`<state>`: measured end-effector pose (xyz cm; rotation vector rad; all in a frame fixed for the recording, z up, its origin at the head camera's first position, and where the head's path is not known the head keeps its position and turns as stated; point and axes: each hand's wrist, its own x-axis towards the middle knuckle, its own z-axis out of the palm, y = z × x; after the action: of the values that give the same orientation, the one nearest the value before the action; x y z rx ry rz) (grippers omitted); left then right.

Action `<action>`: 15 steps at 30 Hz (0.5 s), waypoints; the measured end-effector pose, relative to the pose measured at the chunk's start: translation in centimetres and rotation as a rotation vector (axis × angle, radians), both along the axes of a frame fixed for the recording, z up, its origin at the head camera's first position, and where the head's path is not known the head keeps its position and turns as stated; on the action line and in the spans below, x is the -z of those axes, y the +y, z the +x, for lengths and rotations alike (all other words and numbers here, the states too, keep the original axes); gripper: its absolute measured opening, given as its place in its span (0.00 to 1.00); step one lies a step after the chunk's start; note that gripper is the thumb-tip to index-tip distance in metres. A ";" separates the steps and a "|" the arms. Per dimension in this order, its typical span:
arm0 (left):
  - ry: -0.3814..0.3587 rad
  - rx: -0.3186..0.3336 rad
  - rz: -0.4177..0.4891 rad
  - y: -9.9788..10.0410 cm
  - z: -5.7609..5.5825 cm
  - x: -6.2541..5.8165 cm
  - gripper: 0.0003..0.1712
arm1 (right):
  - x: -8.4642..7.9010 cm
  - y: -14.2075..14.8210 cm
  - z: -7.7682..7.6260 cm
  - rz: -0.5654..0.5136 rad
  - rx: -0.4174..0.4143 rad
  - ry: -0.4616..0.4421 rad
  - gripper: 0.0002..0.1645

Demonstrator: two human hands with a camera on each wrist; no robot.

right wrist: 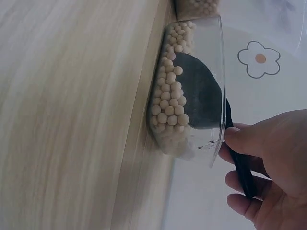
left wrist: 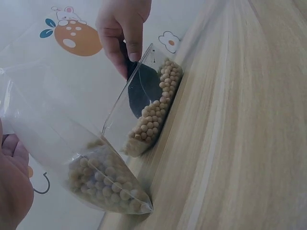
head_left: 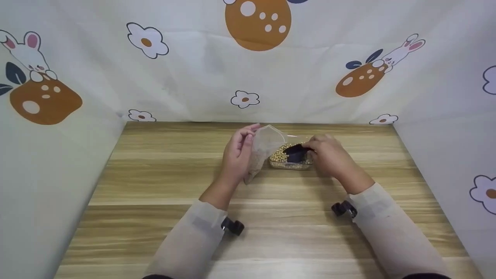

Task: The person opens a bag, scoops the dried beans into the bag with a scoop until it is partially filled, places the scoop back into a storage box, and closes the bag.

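My left hand (head_left: pixel 237 155) holds a clear plastic bag (left wrist: pixel 103 179) near its open top. Soybeans fill the lower part of the bag, and its bottom corner comes down at the table. My right hand (head_left: pixel 329 155) grips the handle of a black scoop (right wrist: pixel 196 93) between thumb and fingers. The scoop's blade dips into a clear plastic box (right wrist: pixel 221 57) and sits among the soybeans (right wrist: pixel 168 103) there. In the head view the box stands just right of the bag, its rim below the right hand.
A pale wood-grain table (head_left: pixel 174 170) lies under everything. Behind it and at both sides hang cloth walls (head_left: pixel 193 77) printed with rabbits, oranges and flowers. Small black cameras (head_left: pixel 232 226) are strapped to both sleeves.
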<state>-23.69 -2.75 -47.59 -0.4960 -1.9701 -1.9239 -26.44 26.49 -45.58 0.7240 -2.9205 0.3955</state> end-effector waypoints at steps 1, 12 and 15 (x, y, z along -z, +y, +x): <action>-0.001 0.001 0.000 0.0 0.0 0.0 0.11 | 0.1 -0.1 0.0 0.004 0.000 -0.004 0.18; -0.016 -0.003 0.010 0.0 0.1 -0.2 0.11 | 0.9 -1.5 -0.3 0.010 -0.048 -0.018 0.18; -0.014 -0.002 0.017 0.0 0.1 -0.2 0.11 | 1.0 -1.8 -0.4 0.012 -0.058 -0.012 0.17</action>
<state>-23.63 -2.75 -47.41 -0.4774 -1.9604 -1.9468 -26.81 24.69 -46.61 0.8126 -2.9213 0.3892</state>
